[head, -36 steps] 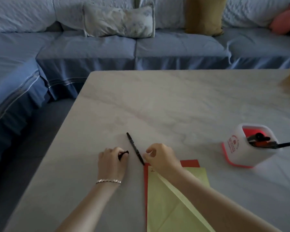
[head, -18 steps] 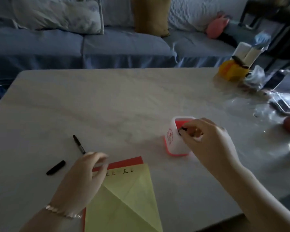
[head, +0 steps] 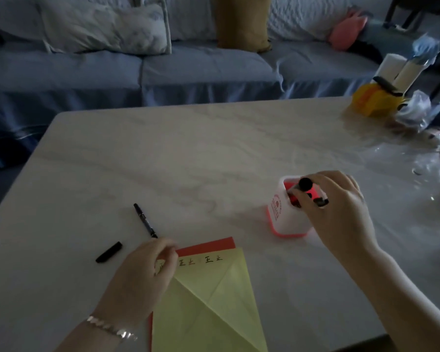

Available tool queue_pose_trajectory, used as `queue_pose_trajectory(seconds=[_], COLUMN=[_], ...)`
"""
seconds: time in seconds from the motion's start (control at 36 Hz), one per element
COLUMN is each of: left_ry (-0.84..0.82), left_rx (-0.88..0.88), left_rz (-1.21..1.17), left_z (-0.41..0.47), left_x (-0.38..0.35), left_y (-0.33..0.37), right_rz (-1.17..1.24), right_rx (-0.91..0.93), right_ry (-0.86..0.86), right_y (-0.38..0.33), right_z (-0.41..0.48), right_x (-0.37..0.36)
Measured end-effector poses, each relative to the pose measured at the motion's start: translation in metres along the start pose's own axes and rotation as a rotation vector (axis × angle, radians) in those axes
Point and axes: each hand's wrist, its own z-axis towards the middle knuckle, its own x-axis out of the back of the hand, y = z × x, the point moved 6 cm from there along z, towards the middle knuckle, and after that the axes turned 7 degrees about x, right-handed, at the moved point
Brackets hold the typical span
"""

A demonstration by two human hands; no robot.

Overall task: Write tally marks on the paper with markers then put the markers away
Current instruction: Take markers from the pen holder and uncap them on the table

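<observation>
- Right now the right hand (head: 341,209) grips a red marker (head: 305,185), black end up, at the mouth of the white holder (head: 287,219).
- Left hand (head: 148,270) lies curled on the yellow paper's (head: 214,301) top corner; I cannot tell whether it pinches the sheet.
- From that hand the uncapped black marker (head: 145,221) lies just at 12 o'clock, its axis running 11 to 5. Its cap (head: 109,252) is at 10, so the left hand is nearer to both.

The marble table (head: 214,153) bears a black marker (head: 145,221), a cap (head: 109,252), red-backed yellow paper (head: 208,301) and a white holder (head: 285,219).

Cap (head: 109,252) left of pen (head: 145,220); holder (head: 287,214) right.
</observation>
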Motion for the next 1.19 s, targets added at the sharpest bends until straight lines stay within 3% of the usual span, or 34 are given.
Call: queue_pose_trajectory(seconds=[0.11, 0.19, 0.33, 0.53, 0.58, 0.69, 0.89, 1.19], left_ry=[0.043, 0.068, 0.014, -0.023, -0.068, -0.105, -0.054, -0.095], left_rx=[-0.069, -0.137, -0.191, -0.120, -0.083, -0.097, -0.140, -0.157], left_rz=[-0.055, -0.078, -0.042, -0.106, -0.123, -0.133, -0.041, -0.167], left_z=[0.003, 0.001, -0.005, -0.019, -0.026, -0.033, -0.035, -0.039], left_x=[-0.001, 0.000, -0.005, -0.003, -0.003, -0.003, -0.006, -0.010], left_y=[0.011, 0.027, 0.034, 0.011, 0.007, 0.007, 0.005, 0.020], right_rz=[0.085, 0.243, 0.827, 1.231, 1.229, 1.044, 1.010, 1.187], right_rx=[0.253, 0.315, -0.029, -0.484, -0.552, -0.490, -0.481, -0.475], right_ry=[0.156, 0.180, -0.069, -0.230, -0.381, -0.571, -0.496, -0.413], right_y=[-0.045, -0.074, -0.096, -0.113, -0.118, -0.130, -0.134, -0.129], right_z=[-0.002, -0.006, -0.020, -0.054, -0.063, -0.077, -0.085, -0.090], right_x=[0.034, 0.038, -0.019, -0.081, -0.096, -0.110, -0.109, -0.103])
